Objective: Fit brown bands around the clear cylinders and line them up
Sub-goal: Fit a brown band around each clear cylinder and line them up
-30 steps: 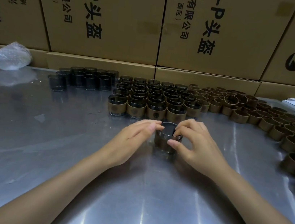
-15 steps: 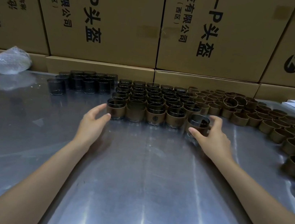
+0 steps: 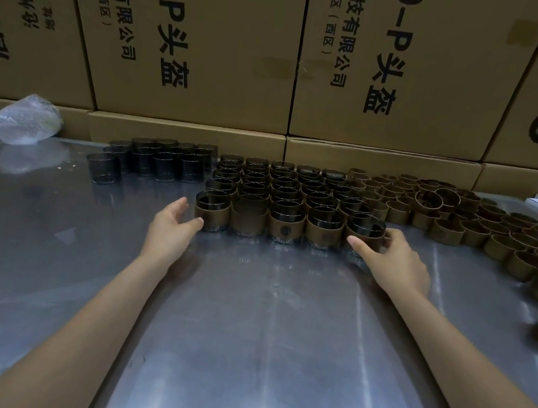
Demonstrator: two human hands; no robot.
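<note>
Dim, warm light from above makes long white glare streaks on the metal surface point(image 3: 241, 338) below the fingers point(image 3: 357, 243); beyond the fingers the dark cylinders point(image 3: 284, 185) blur together, and the wide lens bends the boxes point(image 3: 197, 38) at the edges

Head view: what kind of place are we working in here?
Probably a packing or assembly bench in a small factory or warehouse: printed shipping cartons stacked behind a steel table, with loose brown bands in bulk beside banded cylinders.
</note>
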